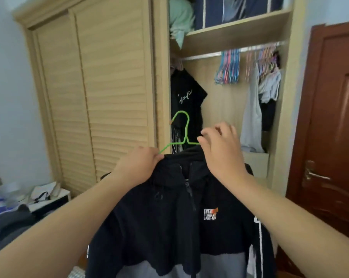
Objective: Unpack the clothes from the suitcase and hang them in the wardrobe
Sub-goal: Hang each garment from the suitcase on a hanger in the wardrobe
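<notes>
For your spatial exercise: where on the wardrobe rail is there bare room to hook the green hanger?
The rail is bare between the black T-shirt and the bunch of empty hangers. From that bunch rightward, pale garments crowd it.

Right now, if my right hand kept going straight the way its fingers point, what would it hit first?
Probably the green hanger: the right hand points up and left at its neck. Behind that hangs the black t-shirt, though depth is hard to judge.

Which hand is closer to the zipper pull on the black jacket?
Left. The left hand grips the jacket shoulder just up-left of the zipper pull; the right hand is higher, by the hanger.
</notes>
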`<state>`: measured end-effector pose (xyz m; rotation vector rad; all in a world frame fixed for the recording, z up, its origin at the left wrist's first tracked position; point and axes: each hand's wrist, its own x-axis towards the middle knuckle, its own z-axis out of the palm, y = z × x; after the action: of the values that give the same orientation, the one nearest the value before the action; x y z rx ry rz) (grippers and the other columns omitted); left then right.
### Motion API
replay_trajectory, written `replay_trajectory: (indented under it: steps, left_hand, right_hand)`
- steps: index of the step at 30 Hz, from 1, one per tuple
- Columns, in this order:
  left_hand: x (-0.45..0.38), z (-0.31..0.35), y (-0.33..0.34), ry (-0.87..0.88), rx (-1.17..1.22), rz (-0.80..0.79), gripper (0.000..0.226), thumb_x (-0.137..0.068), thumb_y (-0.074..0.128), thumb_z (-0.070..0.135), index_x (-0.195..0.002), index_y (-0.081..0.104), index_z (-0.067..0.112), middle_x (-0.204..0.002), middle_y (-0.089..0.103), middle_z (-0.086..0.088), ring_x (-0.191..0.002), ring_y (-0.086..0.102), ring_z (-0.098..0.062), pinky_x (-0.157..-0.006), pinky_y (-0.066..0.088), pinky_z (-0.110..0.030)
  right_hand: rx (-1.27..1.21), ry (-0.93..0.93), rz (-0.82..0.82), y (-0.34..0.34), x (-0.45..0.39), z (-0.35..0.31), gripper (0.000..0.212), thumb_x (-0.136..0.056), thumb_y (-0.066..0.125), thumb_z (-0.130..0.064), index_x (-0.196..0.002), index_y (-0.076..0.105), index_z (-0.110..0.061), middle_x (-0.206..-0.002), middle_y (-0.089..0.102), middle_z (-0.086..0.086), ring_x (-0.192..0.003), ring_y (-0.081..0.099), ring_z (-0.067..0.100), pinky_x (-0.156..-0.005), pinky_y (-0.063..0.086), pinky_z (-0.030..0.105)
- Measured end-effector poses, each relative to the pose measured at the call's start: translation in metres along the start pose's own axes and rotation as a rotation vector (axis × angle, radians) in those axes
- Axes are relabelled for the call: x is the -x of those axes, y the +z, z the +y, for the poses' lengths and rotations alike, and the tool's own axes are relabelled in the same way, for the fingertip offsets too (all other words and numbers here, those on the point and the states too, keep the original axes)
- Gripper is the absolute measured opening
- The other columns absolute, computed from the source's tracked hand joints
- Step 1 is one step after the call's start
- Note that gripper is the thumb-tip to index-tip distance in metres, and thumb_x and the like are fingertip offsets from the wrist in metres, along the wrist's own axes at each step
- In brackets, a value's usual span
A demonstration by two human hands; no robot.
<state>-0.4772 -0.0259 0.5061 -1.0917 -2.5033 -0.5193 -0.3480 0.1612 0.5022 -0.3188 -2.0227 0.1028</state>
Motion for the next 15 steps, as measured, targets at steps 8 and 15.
replay_trajectory:
  steps: [8, 15]
  left_hand:
    - [-0.015, 0.048, 0.106, -0.092, 0.118, -0.068, 0.034, -0.105, 0.048, 0.04, -0.078, 0.059, 0.023, -0.074, 0.06, 0.002, -0.076, 0.06, -0.026, -0.063, 0.045, -0.036]
    - [-0.035, 0.037, 0.12, -0.197, 0.248, -0.063, 0.032, -0.104, 0.051, 0.035, -0.082, 0.066, 0.018, -0.072, 0.064, -0.003, -0.072, 0.062, -0.024, -0.057, 0.043, -0.033]
  right_hand:
    - [-0.305, 0.696, -0.668, 0.064, 0.126, 0.078, 0.042, -0.094, 0.058, -0.052, -0.121, 0.055, -0.02, -0.103, 0.065, -0.006, -0.098, 0.063, 0.017, -0.082, 0.051, 0.035]
    - [0.101, 0.216, -0.382, 0.082, 0.127, 0.087, 0.024, -0.096, 0.059, -0.037, -0.081, 0.056, -0.02, -0.075, 0.051, -0.008, -0.065, 0.05, 0.015, -0.056, 0.035, 0.027]
